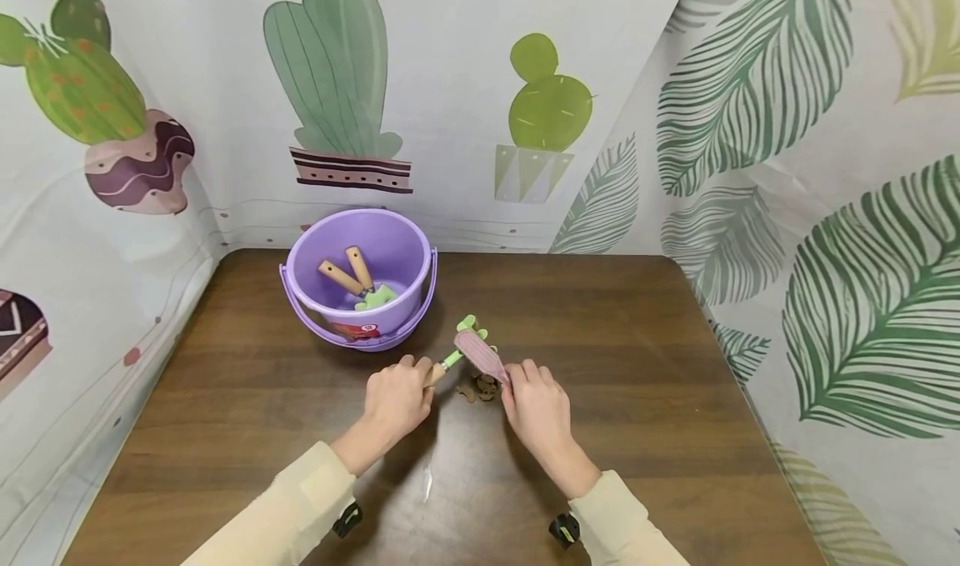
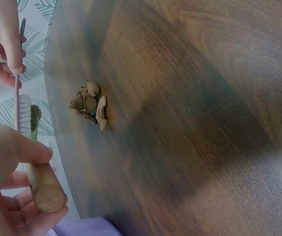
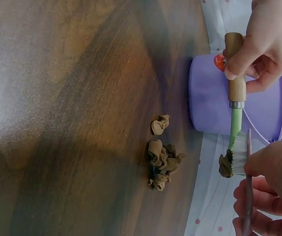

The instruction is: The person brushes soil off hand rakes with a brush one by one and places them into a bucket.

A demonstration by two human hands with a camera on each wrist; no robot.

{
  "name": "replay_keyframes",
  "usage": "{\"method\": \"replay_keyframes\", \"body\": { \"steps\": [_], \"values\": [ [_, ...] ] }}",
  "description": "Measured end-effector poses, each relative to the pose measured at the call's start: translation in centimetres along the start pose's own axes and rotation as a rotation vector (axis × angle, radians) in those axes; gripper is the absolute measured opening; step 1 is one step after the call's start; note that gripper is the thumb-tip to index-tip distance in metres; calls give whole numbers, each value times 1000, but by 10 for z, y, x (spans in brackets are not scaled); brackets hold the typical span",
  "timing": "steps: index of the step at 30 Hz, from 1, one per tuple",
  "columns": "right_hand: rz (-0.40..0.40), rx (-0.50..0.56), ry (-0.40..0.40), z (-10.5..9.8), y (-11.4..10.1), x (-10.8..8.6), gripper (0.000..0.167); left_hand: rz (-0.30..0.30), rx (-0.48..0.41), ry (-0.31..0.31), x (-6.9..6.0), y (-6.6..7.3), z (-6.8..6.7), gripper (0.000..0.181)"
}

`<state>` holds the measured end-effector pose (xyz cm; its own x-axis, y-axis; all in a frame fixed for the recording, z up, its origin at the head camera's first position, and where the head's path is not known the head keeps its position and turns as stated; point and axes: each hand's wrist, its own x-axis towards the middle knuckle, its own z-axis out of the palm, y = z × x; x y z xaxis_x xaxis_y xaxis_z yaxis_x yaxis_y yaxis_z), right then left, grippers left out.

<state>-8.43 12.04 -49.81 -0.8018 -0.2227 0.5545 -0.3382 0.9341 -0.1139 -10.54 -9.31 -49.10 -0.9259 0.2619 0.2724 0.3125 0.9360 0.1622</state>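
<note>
My left hand [image 1: 397, 395] grips the wooden handle [image 3: 236, 73] of a small green garden rake [image 1: 452, 359], held above the table. Brown clay-like stuff [image 3: 225, 164] clings to the rake's head. In my right hand [image 1: 538, 403] is a pink brush [image 1: 480, 355], gripped by its handle. Its white bristles [image 3: 239, 152] press against the rake's dirty head, as the right wrist view shows. Below both tools, several brown curled clumps [image 2: 89, 101] lie on the table. The brush covers part of the rake's head in the head view.
A purple bucket [image 1: 300, 278] stands at the back left of the wooden table [image 1: 600, 316], its handle lowered toward the front. Inside lie two tools with wooden handles [image 1: 341, 278] and green heads [image 1: 377, 298]. A patterned cloth [image 1: 457, 91] hangs behind the table.
</note>
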Motion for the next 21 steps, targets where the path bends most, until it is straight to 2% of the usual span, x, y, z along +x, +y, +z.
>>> {"method": "replay_keyframes", "body": {
  "steps": [14, 21],
  "values": [
    [-14, -26, -31, -4, 10, -10, 22, 1, 22, 33, 3, -5, 3, 22],
    [-11, -21, -48, -10, 15, -16, 22, -10, 34, 17, 4, -5, 4, 23]
  ]
}}
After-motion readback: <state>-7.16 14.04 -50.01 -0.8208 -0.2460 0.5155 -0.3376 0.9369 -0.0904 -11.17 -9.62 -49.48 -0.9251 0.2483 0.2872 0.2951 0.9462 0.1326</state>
